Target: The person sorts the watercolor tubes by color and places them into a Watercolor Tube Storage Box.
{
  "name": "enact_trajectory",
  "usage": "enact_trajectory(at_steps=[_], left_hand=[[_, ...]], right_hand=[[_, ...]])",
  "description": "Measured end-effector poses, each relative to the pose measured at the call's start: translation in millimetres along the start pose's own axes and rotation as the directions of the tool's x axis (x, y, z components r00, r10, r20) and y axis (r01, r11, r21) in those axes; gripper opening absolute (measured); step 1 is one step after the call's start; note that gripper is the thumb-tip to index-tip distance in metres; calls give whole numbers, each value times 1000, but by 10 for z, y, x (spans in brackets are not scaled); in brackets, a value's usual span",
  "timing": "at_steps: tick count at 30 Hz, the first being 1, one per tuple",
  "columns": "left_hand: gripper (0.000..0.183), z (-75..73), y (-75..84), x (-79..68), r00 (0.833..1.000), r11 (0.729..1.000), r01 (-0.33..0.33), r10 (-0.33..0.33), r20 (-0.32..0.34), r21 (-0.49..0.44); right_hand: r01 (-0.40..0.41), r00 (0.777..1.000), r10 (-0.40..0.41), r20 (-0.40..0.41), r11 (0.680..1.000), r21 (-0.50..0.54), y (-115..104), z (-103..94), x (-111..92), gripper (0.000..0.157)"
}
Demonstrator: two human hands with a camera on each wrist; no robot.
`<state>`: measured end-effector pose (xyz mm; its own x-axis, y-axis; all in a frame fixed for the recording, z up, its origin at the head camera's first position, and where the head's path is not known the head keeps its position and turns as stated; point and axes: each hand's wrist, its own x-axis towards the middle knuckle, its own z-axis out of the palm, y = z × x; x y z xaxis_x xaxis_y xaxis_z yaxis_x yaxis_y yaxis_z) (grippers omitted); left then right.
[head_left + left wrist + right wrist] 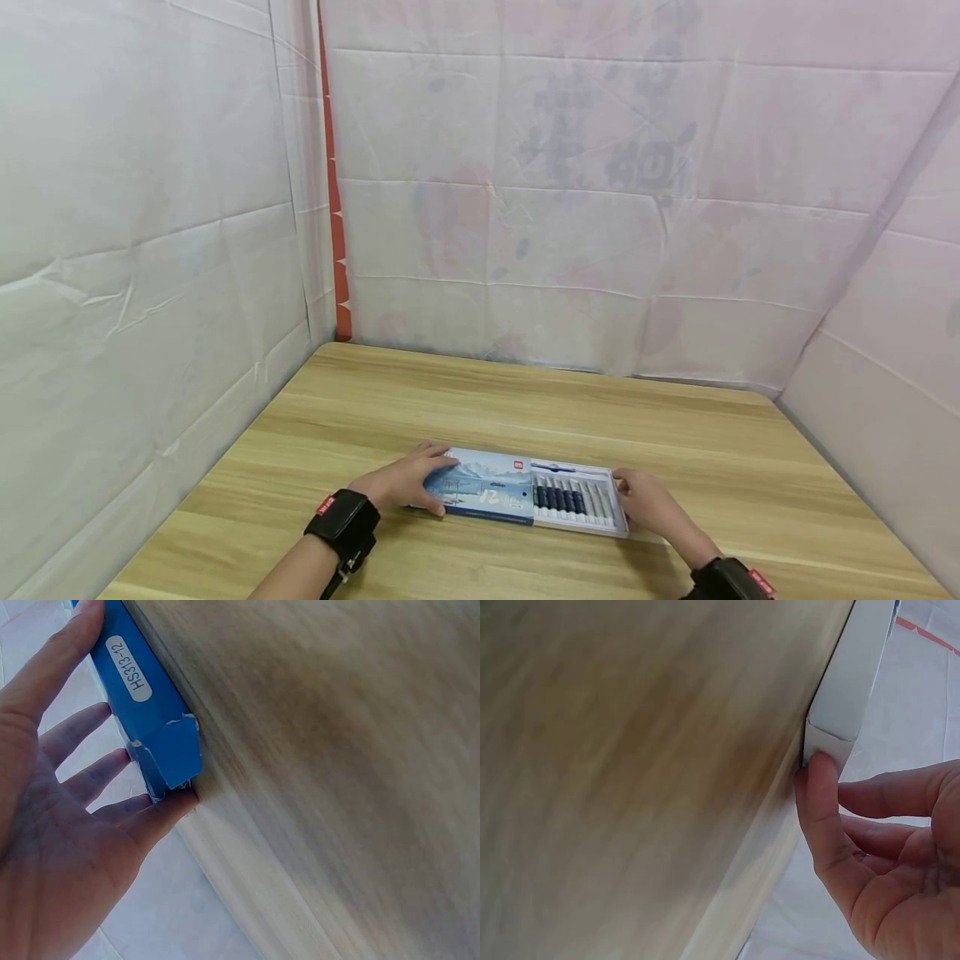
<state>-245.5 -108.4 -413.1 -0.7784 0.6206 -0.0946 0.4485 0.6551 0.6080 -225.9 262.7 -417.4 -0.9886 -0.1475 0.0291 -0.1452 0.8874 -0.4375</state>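
A blue paint box sleeve (480, 485) lies on the table, with a white tray (621, 523) sticking out of its right end. The tray holds a row of paint tubes (558, 498), several with dark bands, and a thin blue-and-white tool (553, 468) along the far side. My left hand (405, 481) grips the sleeve's left end, thumb on the near side and fingers spread toward the far side. In the left wrist view, a torn-edged end flap (174, 750) shows by the fingertips. At the tray's right end, my right hand (651, 502) holds the edge with bent fingers.
The wooden table (360, 387) reaches back to white sheets (600, 250) hung behind and at both sides. A red strip (335, 208) runs down the back left corner. Each wrist wears a black strapped band (345, 525).
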Motion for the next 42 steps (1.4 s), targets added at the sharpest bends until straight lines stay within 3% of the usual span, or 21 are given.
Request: enact_trajectory(at_steps=[12, 42], left_hand=[[70, -29, 120, -46, 1000, 999, 13, -12, 8, -34], [70, -24, 80, -53, 1000, 1000, 4, -4, 2, -24]], right_hand=[[-7, 1000, 7, 26, 1000, -12, -56, -81, -23, 31], [8, 1000, -8, 29, 1000, -12, -171, -18, 4, 30]])
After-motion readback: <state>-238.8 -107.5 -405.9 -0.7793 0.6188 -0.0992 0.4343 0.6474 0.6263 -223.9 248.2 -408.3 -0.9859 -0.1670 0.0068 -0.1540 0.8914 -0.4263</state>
